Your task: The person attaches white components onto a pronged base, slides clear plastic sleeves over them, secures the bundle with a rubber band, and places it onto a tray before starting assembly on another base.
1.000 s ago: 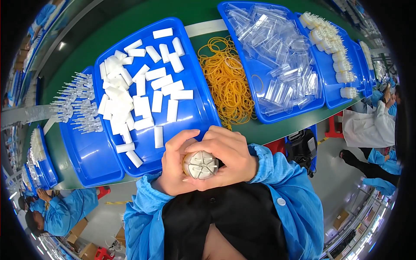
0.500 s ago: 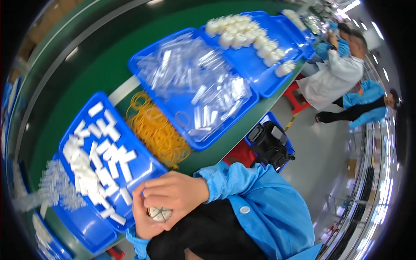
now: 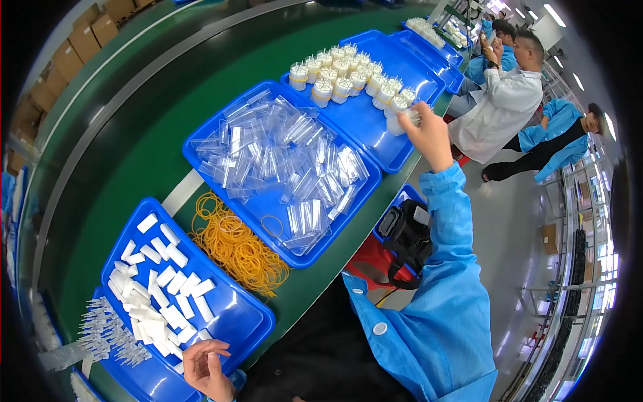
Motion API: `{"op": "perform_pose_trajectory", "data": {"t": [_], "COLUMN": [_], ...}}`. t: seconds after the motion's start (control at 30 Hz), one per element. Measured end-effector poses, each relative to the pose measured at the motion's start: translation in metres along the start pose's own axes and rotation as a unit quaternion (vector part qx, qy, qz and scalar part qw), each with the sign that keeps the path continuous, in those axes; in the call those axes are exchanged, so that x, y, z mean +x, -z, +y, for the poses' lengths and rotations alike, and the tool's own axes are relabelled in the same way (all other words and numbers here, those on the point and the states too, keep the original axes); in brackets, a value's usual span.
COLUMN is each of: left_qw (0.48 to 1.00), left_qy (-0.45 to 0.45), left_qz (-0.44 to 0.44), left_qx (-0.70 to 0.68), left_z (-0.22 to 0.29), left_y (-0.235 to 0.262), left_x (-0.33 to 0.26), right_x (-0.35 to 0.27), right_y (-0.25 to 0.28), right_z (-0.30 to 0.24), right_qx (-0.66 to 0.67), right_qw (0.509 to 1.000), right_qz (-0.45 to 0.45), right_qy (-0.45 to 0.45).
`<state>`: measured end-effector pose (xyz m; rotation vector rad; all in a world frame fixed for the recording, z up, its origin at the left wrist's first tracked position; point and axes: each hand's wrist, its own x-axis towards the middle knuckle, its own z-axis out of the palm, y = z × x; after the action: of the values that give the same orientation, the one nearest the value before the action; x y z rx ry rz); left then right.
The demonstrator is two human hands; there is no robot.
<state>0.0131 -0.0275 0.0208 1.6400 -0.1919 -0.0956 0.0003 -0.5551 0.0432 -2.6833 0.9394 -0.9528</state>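
My right hand (image 3: 429, 137) is closed around a white cylindrical bundle (image 3: 395, 125) at the near right end of a row of similar banded bundles (image 3: 340, 68). These stand upright, thin tips up, in the far blue tray (image 3: 375, 144). Whether the held bundle rests on the tray floor I cannot tell. At the lower left, my left hand (image 3: 206, 370) holds nothing, its fingers loosely curled and apart. It hovers by the near corner of a blue tray (image 3: 244, 318) of short white rolls (image 3: 175, 281).
Between the trays lies a heap of yellow rubber bands (image 3: 238, 244). A middle blue tray (image 3: 305, 258) holds clear plastic sleeves (image 3: 268, 147). Clear thin-tipped pieces (image 3: 110, 331) lie far left. A black bag (image 3: 405, 234) sits beside the table; co-workers (image 3: 506, 100) are at the right.
My hands were together at my lap around a round white bundle. The right hand has reached out to the far tray with it; the left has let go and moved slightly left and down.
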Motion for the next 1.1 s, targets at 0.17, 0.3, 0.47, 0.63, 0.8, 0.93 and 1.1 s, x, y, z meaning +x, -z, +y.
{"op": "perform_pose_trajectory", "data": {"t": [0.17, 0.3, 0.47, 0.63, 0.8, 0.93, 1.1], "left_qw": [0.999, 1.0, 0.994, 0.995, 0.994, 0.993, 0.994], "left_qy": [0.018, 0.019, 0.005, 0.003, 0.02, 0.044, 0.042], "left_qz": [-0.018, -0.007, 0.109, 0.093, 0.088, 0.099, 0.082], "left_qx": [0.025, 0.023, -0.002, -0.047, -0.057, -0.047, -0.055], "left_z": [0.002, 0.002, -0.004, -0.006, -0.008, -0.004, -0.003], "left_y": [-0.004, -0.004, -0.001, -0.001, -0.002, -0.005, -0.006], "left_x": [0.001, 0.001, 0.008, 0.009, 0.011, 0.012, 0.015], "right_x": [0.044, 0.067, 0.066, 0.061, 0.061, 0.043, 0.032], "right_y": [-0.056, -0.08, -0.087, -0.094, -0.09, -0.068, -0.077], "right_z": [-0.005, 0.0, -0.01, -0.007, -0.011, -0.041, -0.055], "right_qx": [-0.067, -0.117, -0.1, -0.067, -0.053, -0.098, -0.081], "right_qw": [0.991, 0.984, 0.986, 0.995, 0.996, 0.989, 0.97], "right_qz": [-0.029, -0.055, -0.054, -0.011, -0.034, 0.057, -0.228], "right_qy": [0.115, 0.125, 0.122, 0.075, 0.059, 0.091, 0.025]}}
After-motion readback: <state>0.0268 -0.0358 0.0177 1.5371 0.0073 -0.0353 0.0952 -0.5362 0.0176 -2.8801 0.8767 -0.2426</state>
